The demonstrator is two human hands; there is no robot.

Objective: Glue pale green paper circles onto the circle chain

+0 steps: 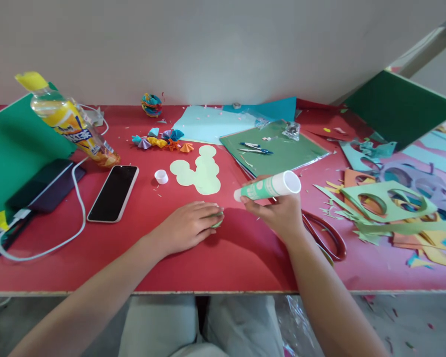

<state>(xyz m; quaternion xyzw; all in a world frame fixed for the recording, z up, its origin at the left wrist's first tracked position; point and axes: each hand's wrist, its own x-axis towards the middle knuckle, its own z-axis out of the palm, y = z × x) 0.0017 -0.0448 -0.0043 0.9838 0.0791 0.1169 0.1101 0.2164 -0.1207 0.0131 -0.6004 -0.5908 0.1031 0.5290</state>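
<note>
1. In the head view, your right hand (278, 210) is wrapped around a green and white glue stick (269, 187). The stick lies on its side in your grip, with its tip pointing to 9 o'clock.
2. Your left hand (189, 225) lies flat on the red table (223, 263), palm down and fingers loosely bent. It presses on a small pale green paper piece (219, 221). Only the edge of the piece peeks out at 3 o'clock of your fingers, so you cannot see its shape.
3. The two hands are near each other but do not touch.
4. A bunch of pale green paper circles (200, 173) lies at 12 o'clock from your left hand. They overlap one another.
5. A small white cap (161, 176) sits just at 9 o'clock of the circles.
6. A black phone (113, 193) lies flat at 10 o'clock from your left hand, and a yellow drink bottle (72, 121) leans past it.
7. Red-handled scissors (325, 235) lie on the table, partly hidden at 4 o'clock of your right hand.
8. A pile of cut paper scraps (390, 210) sits at 3 o'clock of your right hand.
</note>
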